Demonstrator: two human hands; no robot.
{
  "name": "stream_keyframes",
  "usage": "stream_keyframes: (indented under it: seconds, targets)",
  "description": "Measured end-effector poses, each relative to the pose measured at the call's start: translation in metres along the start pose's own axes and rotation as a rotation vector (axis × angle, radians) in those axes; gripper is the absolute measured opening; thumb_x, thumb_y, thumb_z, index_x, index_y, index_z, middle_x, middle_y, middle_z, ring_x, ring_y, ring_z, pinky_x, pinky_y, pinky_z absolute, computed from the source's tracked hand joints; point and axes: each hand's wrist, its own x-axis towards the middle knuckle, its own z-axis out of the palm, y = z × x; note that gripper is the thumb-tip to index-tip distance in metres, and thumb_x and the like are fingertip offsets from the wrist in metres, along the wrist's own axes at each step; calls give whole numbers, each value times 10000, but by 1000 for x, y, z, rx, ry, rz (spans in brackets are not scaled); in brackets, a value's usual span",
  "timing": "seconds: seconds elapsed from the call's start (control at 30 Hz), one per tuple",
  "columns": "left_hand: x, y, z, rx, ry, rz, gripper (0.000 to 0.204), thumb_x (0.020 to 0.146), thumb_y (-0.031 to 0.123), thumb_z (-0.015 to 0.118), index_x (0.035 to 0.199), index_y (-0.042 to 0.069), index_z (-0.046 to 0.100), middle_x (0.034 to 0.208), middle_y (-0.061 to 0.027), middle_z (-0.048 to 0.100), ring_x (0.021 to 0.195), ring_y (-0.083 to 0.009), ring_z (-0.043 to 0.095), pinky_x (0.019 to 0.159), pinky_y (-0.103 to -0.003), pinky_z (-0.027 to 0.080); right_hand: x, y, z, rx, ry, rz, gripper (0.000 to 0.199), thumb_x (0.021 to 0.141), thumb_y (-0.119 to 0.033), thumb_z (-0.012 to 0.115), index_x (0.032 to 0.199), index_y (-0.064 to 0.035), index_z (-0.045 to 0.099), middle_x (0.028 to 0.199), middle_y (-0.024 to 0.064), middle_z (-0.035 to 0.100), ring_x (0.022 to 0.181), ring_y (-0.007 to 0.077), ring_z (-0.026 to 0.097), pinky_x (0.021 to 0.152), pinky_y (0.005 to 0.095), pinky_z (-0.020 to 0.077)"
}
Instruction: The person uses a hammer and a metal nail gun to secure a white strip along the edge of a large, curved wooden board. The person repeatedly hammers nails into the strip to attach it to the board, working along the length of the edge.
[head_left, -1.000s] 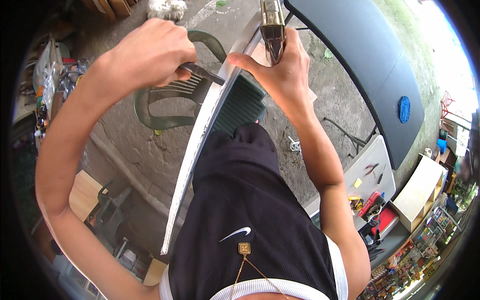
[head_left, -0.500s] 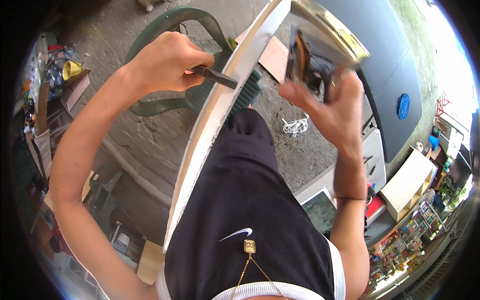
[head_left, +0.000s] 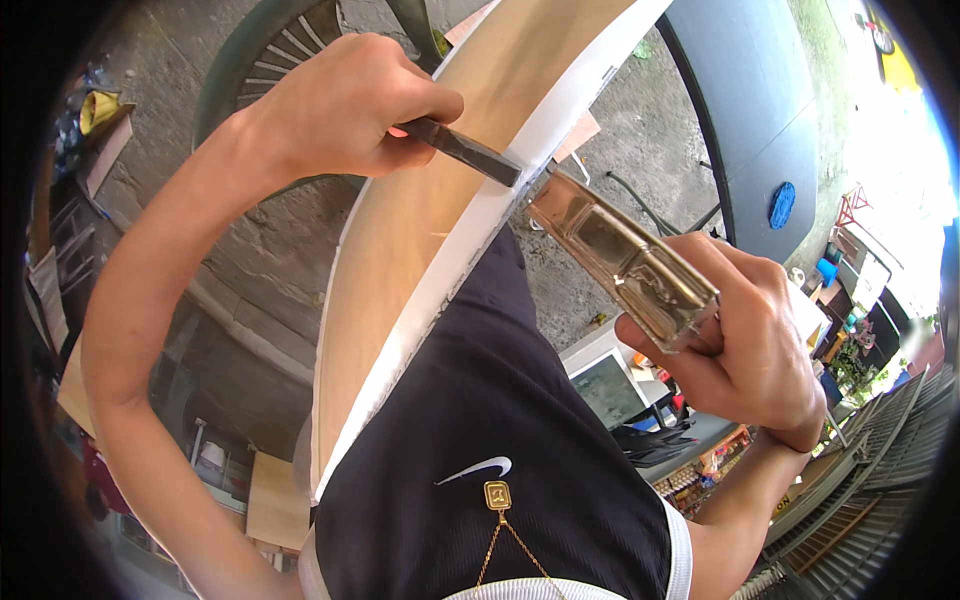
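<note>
The left hand is closed in a fist around a dark, flat metal bar. The free end of this bar lies over the white border of a long, light-brown panel with a curved look. The panel stands in front of the person, slanting from the top of the view down beside the black ribbed clothing. The right hand has its fingers wrapped around a shiny, brass-coloured metal tool with a boxy body. The nose of this tool is just beside the panel's edge, near the bar's tip; whether it touches, I cannot tell.

As for progress, I judge that the work is in the middle, at the place where the bar and the tool meet. The white border already runs along the edge for the visible length, and its side near the clothing looks rough. Whether it is fixed everywhere, or how much is left, I cannot tell, because the panel's far end is out of view.
</note>
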Motion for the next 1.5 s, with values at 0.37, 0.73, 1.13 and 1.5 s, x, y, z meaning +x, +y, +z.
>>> stream_keyframes:
  seconds: [0.37, 0.73, 1.13, 1.5]
  targets:
    - [2, 3, 0, -16, 17, 4, 242, 598, 73, 801, 719, 21, 598, 614, -114, 561, 560, -316, 587, 510, -387, 426, 6, -8, 0, -44, -12, 28, 331, 735, -107, 810, 961, 56, 631, 676, 128, 568, 522, 248, 551, 510, 344, 415]
    - [0, 3, 1, -19, 24, 8, 253, 590, 72, 808, 743, 16, 614, 618, -118, 563, 556, -302, 595, 509, -379, 425, 11, -17, -4, -100, -48, 76, 337, 741, -137, 812, 953, 52, 631, 697, 123, 567, 557, 278, 554, 548, 362, 424]
    - [-1, 6, 0, -15, 16, -18, 240, 594, 55, 779, 766, 18, 615, 628, -120, 576, 561, -291, 603, 524, -374, 436, 5, -22, 6, -307, -42, 113, 370, 749, -224, 807, 959, 23, 630, 821, 150, 652, 778, 296, 629, 692, 378, 475]
    - [-10, 4, 1, -38, 103, -49, 161, 692, 79, 766, 746, 8, 632, 574, -107, 555, 524, -281, 582, 506, -365, 433, 7, -10, -7, 179, -23, 221, 333, 914, -294, 667, 899, 29, 588, 489, 76, 457, 432, 169, 424, 467, 333, 329]
